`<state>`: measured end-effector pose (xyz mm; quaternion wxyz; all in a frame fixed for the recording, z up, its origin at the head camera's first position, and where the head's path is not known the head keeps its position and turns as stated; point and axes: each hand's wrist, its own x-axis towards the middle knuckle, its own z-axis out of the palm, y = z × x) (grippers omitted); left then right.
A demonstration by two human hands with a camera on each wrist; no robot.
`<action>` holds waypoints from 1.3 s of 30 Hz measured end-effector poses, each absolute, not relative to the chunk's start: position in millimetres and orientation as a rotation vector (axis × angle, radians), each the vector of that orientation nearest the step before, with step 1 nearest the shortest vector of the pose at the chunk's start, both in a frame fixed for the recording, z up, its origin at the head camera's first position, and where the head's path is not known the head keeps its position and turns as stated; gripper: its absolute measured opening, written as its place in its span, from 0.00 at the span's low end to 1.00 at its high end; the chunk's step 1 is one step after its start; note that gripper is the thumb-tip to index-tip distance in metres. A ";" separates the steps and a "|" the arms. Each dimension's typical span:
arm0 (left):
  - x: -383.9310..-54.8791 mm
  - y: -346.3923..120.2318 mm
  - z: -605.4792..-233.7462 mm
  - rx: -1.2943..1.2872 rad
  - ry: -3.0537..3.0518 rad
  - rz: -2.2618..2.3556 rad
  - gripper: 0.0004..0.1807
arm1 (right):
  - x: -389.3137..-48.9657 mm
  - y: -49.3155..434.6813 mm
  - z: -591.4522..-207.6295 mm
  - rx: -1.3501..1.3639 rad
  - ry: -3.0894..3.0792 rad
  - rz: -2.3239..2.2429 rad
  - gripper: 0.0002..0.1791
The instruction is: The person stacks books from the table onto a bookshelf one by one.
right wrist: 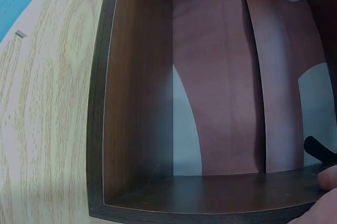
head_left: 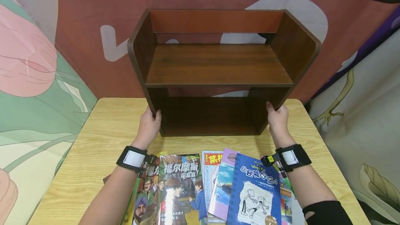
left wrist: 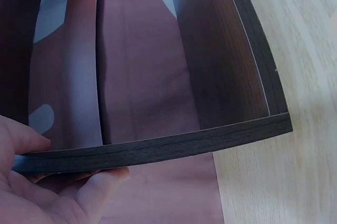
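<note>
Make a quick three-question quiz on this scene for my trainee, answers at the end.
1. True or false: the blue book stands inside the shelf.
2. Where do the left hand and right hand grip the shelf? A) top edge B) sides C) middle board
3. How many levels does the shelf have?

Key:
1. False; it lies in front of the shelf, overlapping the lilac book.
2. B.
3. Two.
</note>
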<state>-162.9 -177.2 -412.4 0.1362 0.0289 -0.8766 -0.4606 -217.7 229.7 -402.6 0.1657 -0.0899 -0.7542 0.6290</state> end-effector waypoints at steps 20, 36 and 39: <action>-148.6 -190.4 -409.9 0.062 -2.612 -1.566 0.34 | -197.5 235.2 -400.0 -0.167 -2.247 1.935 0.29; -58.3 -176.4 -403.7 -0.288 -3.021 -1.331 0.39 | -140.2 212.4 -390.5 -0.271 -2.330 2.205 0.45; -48.4 -173.5 -407.0 -0.524 -3.174 -1.075 0.33 | -129.7 198.8 -389.3 -0.248 -2.381 2.237 0.46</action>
